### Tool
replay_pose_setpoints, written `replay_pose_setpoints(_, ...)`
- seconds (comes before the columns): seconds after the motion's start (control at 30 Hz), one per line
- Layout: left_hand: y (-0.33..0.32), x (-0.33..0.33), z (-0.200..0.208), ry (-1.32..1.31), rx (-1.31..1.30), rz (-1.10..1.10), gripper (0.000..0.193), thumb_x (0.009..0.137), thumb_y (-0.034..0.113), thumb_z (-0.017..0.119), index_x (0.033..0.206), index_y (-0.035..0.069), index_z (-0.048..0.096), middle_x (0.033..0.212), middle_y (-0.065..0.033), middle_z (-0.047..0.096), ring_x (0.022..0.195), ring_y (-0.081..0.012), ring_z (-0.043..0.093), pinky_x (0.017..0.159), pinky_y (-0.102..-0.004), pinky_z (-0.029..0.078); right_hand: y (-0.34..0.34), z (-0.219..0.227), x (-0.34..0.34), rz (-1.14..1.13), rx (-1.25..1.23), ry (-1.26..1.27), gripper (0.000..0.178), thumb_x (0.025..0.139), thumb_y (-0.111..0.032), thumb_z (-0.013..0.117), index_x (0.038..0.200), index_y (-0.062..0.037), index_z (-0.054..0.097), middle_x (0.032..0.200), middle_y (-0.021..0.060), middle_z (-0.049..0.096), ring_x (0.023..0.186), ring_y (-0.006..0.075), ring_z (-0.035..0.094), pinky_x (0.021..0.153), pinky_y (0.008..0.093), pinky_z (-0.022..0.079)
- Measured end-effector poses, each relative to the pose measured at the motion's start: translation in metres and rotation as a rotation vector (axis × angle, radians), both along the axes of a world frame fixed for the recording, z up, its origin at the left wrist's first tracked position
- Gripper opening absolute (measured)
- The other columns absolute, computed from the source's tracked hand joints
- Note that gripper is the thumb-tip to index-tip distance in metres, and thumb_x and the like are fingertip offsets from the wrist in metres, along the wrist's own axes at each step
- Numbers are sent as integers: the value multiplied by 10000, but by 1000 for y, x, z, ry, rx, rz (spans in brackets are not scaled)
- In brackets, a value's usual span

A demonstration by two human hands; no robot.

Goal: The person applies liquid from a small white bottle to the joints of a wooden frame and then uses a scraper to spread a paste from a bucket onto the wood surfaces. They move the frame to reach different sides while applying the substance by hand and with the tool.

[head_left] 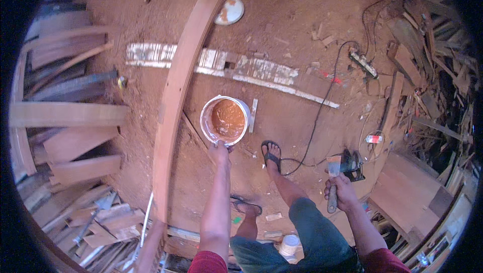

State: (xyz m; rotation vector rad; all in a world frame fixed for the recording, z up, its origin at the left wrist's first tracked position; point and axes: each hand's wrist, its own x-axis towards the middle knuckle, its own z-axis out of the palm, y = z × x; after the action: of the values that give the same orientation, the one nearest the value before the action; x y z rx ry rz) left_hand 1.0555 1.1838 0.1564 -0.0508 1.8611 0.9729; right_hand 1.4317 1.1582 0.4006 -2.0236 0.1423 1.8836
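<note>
My left hand (220, 151) is closed on the near rim of a white plastic bucket (246, 113). Inside the bucket is a wet orange-brown paste (229, 117), with smears up the inner wall. Out to the right, my right hand (343, 192) wraps round the handle of a putty knife (333, 166). Its flat, stained blade points away from me, apart from the bucket. A long wooden beam (173, 97) runs from far to near, just left of the bucket.
Stacked boards (70, 114) fill the left side. Scrap wood (443, 72) lies heaped at right. A black cord (322, 127) crosses the dirt floor near my foot. A dark power tool (353, 165) sits beyond my right hand. A white lid (231, 10) lies behind the beam.
</note>
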Motion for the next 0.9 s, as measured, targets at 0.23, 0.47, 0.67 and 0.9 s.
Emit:
replay_pose_setpoints(0.23,124,35,99,-52,-10,22,258,959,98,480,1185,-16,531,949,-111,662,645,-192,661,526,-306,561,70,42,10,-167,79,-37,350,934,-120,479,1283,-103,513,757,37,530,604,170,552,516,327,500)
replay_pose_setpoints(0.47,262,68,145,-31,-12,-159,291,961,86,532,1235,-5,503,954,-128,663,661,-188,671,507,-309,552,186,37,-13,-253,181,-33,293,969,-130,468,1250,-76,528,792,40,548,597,167,582,492,320,510)
replay_pose_setpoints(0.67,379,99,112,2,-9,-286,353,916,54,572,1254,-9,493,919,-135,655,665,-186,654,518,-307,531,318,34,-32,-301,184,-78,352,937,-114,478,1287,-74,499,796,51,552,612,163,571,506,314,511)
replay_pose_setpoints(0.9,484,122,-17,270,135,-618,314,840,19,619,1144,-53,586,907,-180,678,744,-213,670,645,-319,524,387,-5,-15,147,399,-370,393,927,-70,453,1318,-32,474,969,108,595,752,191,612,662,306,528)
